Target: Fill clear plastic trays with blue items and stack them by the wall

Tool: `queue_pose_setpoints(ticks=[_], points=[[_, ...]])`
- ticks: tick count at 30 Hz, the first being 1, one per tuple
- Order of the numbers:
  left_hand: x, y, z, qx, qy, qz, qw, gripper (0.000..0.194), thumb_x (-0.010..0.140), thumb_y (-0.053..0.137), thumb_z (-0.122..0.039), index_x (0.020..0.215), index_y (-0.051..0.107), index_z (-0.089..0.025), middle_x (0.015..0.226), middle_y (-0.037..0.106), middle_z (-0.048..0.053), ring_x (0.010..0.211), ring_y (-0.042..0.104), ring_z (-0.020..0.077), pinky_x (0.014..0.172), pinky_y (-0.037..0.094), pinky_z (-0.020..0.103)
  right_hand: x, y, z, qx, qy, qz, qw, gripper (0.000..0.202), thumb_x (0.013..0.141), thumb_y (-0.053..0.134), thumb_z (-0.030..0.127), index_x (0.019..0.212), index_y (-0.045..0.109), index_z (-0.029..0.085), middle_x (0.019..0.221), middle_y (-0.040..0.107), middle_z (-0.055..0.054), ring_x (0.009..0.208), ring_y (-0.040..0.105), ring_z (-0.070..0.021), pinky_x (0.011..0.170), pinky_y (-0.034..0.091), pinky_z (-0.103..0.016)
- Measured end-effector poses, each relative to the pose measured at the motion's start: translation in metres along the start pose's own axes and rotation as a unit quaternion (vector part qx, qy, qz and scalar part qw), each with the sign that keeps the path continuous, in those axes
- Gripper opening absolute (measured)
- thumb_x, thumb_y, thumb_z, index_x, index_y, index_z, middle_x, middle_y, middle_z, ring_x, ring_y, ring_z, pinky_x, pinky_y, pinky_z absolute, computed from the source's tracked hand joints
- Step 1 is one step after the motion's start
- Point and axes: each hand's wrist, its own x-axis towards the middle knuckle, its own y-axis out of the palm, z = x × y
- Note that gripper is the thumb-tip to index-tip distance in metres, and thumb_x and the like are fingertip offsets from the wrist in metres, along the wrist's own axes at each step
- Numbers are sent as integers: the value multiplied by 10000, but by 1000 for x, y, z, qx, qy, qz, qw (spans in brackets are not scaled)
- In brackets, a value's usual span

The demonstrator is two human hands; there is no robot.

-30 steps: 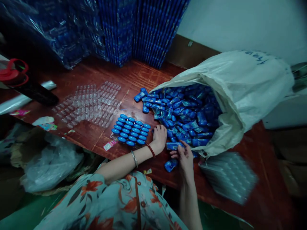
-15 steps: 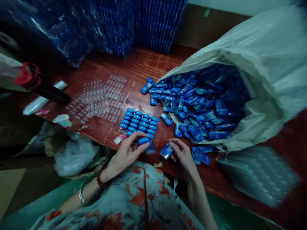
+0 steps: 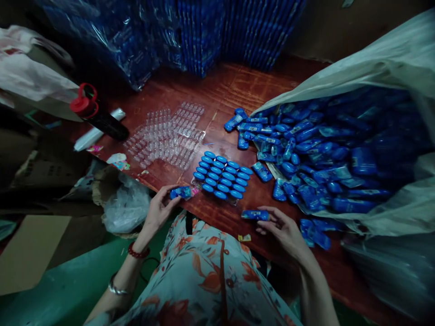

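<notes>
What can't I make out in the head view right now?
Head view:
Left blue shiny-wrapped packet: partly covered by the left hand's grip.
Right blue shiny-wrapped packet: partly covered by the right hand's grip; print too small.
White fabric sack: cut off by the right edge, depths lost in shadow.
Upright blue stacks: tops cut off by the upper edge.
Translucent plastic trays, lower right: details blurred.

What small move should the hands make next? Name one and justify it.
Probably bring the blue packet in the right hand toward the rows of blue pieces: it is held off to one side of them, with the left hand holding a second packet on the other.
</notes>
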Motion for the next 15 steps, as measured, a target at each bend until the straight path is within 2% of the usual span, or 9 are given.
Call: queue_pose_setpoints(ticks=[3,7,11,15], points=[[8,-2,-6,59,45,-23,997,397,836,539,-339,1192,513,-163,1037,631,62,871,603,160,819,490,309,-4,9,4,-99,-65,-88,989,406,709,660,509,952,632,185,589,611,13,518,572,-146,511,471,-264],[23,3,-10,122,186,3,975,268,901,439,-253,1131,551,-173,1039,627,66,937,596,158,854,485,311,0,32,13,-201,-180,-169,948,318,755,619,492,866,652,196,789,670,-33,691,604,-175,664,495,-297],[34,8,1,225,323,68,917,309,929,348,-175,1179,530,-170,1083,597,100,998,558,171,859,480,322,9,48,5,-206,-218,-217,929,287,836,543,424,996,604,193,840,674,-41,708,627,-170,687,509,-299],[43,3,2,326,413,133,840,354,940,269,-131,1188,521,-145,1081,599,131,988,539,189,852,474,345,13,48,-13,-304,-316,-256,861,218,874,521,311,1046,592,198,931,669,-55,815,636,-172,748,504,-290]])
